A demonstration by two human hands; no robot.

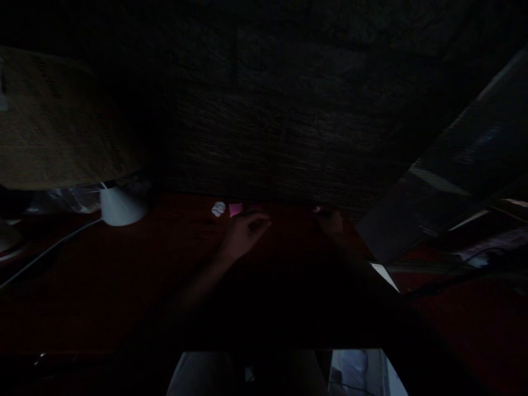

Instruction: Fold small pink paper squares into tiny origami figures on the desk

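The scene is very dark. My left hand (244,234) is over the back part of a reddish-brown table (124,275), its thumb and fingers curled together into a ring. Whatever may be between those fingertips is too dark to make out. Just beyond it lies a small pink square (235,209) that looks like paper, and left of that a crumpled white ball (218,208) with dark lines. A dim dark-pink patch (256,207) shows behind the fingers. Farther right, my right hand (332,221) is closed near the table's back edge, with a small pale pink piece (317,209) at its fingertips.
A lamp with a white cone base (121,206) and a wide tan shade (61,126) stands at the left, its cord (53,247) trailing across the table. A dark stone-patterned wall (280,110) rises behind. A dark panel (445,148) slants at the right, above a white-edged object (384,276).
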